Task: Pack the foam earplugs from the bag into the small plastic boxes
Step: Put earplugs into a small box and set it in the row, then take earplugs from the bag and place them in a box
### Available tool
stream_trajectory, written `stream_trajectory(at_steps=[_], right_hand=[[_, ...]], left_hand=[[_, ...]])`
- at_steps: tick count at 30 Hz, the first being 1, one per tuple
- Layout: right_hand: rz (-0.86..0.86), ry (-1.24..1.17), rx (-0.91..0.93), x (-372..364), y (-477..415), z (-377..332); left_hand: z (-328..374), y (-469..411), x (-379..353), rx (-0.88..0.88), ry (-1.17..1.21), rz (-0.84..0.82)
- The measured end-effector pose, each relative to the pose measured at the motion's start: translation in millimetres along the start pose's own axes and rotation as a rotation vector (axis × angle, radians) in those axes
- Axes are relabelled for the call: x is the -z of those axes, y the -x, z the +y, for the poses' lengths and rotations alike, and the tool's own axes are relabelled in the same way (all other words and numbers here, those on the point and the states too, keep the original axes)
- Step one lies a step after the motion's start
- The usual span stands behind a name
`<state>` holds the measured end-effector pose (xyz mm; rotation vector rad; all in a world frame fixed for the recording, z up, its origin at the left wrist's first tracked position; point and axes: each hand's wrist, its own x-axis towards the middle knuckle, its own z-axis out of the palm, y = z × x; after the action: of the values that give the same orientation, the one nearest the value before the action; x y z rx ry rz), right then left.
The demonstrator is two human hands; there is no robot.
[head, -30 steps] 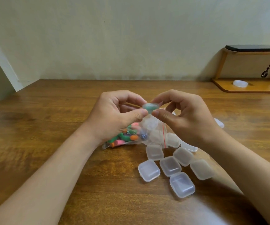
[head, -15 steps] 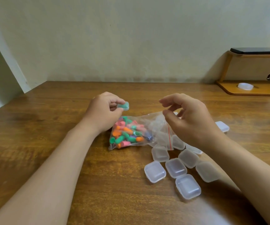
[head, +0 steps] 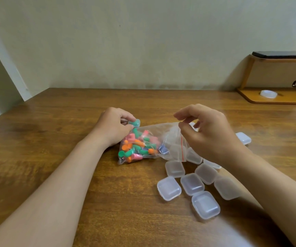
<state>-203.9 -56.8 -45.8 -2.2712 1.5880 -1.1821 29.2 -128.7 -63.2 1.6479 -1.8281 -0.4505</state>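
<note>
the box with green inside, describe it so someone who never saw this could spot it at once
On the wooden table, find the clear bag of coloured earplugs. At its far left corner, the left hand pinches a small plastic box. Unlike the empty boxes lying to the right, it shows green inside.

A clear bag (head: pixel 170 139) is lying on its side, holding orange, green, pink and blue earplugs (head: pixel 138 148). Translucent boxes (head: pixel 191 184) are clustering by its red-striped end. The left hand (head: pixel 114 128) is pinching a green-filled box (head: pixel 134 122).
</note>
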Motion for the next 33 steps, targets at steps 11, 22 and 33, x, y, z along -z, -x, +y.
stream_trajectory(at_steps=[11, 22, 33], right_hand=[[-0.046, 0.056, -0.107, 4.5, -3.0, 2.9], [-0.149, 0.272, -0.195, 7.1, -10.1, 19.7], [-0.320, 0.417, -0.227, 0.7, -14.6, 32.0]], left_hand=[[23.7, 22.2, 3.9, -0.310, 0.080, 0.007], [43.3, 45.3, 7.5, -0.347, -0.049, -0.355], [43.7, 49.0, 5.2, -0.350, 0.070, -0.350]])
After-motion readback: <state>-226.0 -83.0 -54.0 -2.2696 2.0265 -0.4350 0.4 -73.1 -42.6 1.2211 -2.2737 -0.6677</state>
